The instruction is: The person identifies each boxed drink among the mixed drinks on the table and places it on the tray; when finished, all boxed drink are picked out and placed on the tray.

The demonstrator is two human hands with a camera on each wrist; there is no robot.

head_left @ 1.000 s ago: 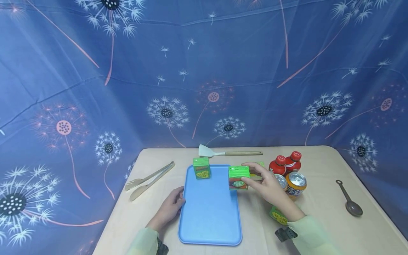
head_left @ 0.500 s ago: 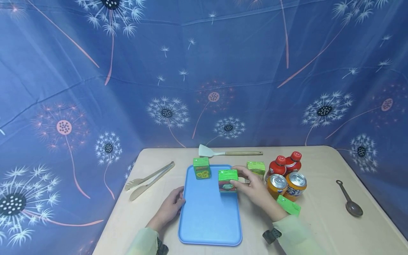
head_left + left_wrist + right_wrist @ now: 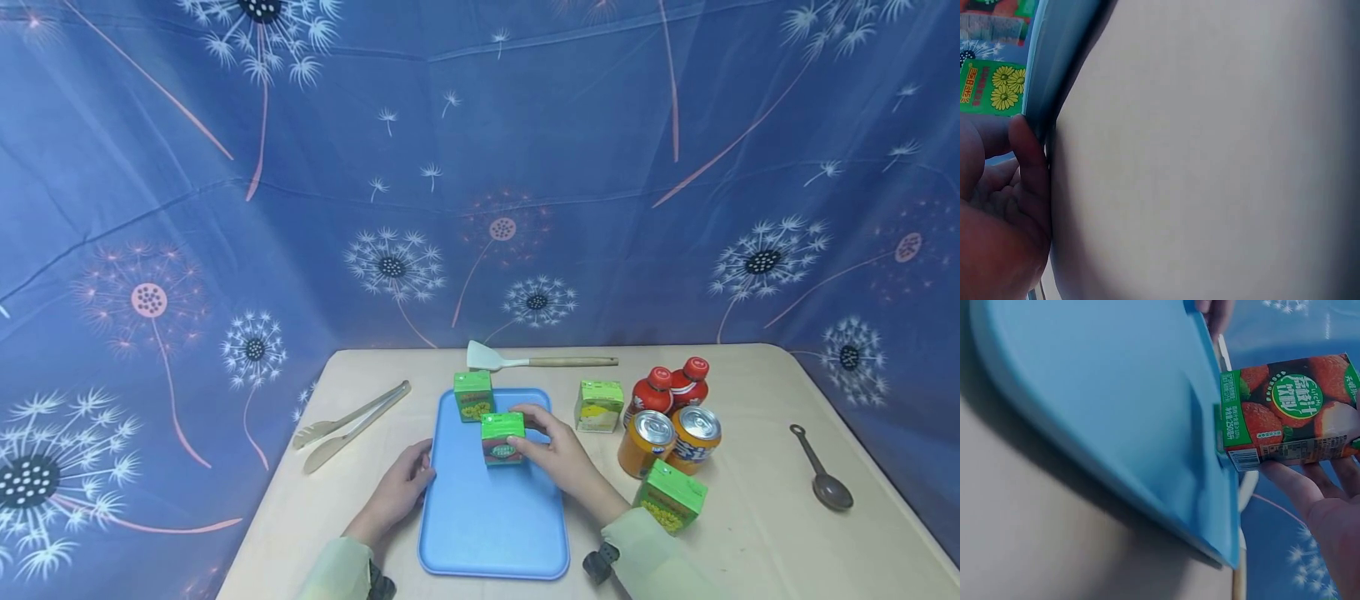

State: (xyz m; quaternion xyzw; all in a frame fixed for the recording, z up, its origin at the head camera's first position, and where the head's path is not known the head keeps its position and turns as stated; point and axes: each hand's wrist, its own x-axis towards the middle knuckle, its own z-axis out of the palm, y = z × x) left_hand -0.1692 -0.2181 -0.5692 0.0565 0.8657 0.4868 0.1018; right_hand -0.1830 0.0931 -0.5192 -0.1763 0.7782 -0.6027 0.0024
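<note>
My right hand [image 3: 558, 454] holds a green-topped lychee juice carton [image 3: 502, 442] over the upper middle of a blue tray [image 3: 491, 533]. In the right wrist view, fingers run along one side of the carton [image 3: 1297, 406], and its base end is close to the tray surface [image 3: 1104, 381]. At the tray's left edge, my left hand [image 3: 401, 487] grips the rim; the left wrist view has a fingertip right on the rim [image 3: 1038, 75]. A second green carton, with yellow flowers printed on it [image 3: 474, 398], stands upright at the tray's far left corner.
Right of the tray stand a yellow-green carton [image 3: 598, 408], two red-capped bottles [image 3: 651, 392], two orange cans [image 3: 647, 446] and another flower carton [image 3: 670, 497]. Tongs [image 3: 356, 425] lie left, a spatula [image 3: 540, 360] behind, a brown spoon [image 3: 825, 475] far right.
My right hand has carried the lychee carton leftward and slightly nearer, from the tray's right edge to over its middle. The left hand and the tray stay in place.
</note>
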